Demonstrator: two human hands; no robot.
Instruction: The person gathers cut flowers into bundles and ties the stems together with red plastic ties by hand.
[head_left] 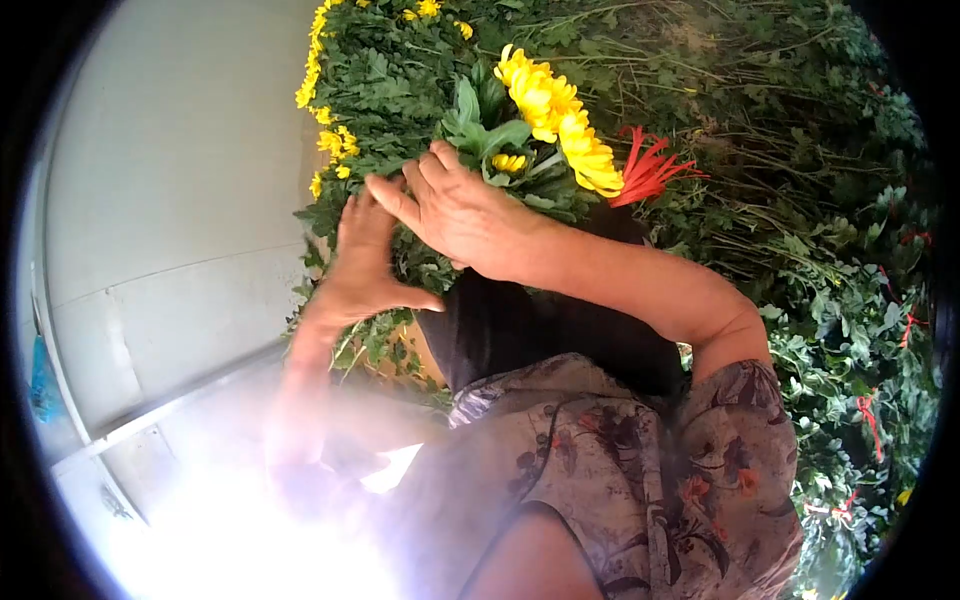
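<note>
Loosely, the left hand (362,278) spreads at the leaf pile (395,90), left edge; right hand (468,212) by yellow flowers (547,103), grip unclear.

My right fingers (428,175) meet leaves (490,137) of yellow chrysanthemums (548,103), red strips (652,177) rightward; my left fingers (360,217) spread leftward.

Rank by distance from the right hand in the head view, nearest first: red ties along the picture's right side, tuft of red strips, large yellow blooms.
From the right hand:
1. Large yellow blooms: just up and right in the picture.
2. Tuft of red strips: right, past the blooms' lower end.
3. Red ties: along the picture's right side.
</note>
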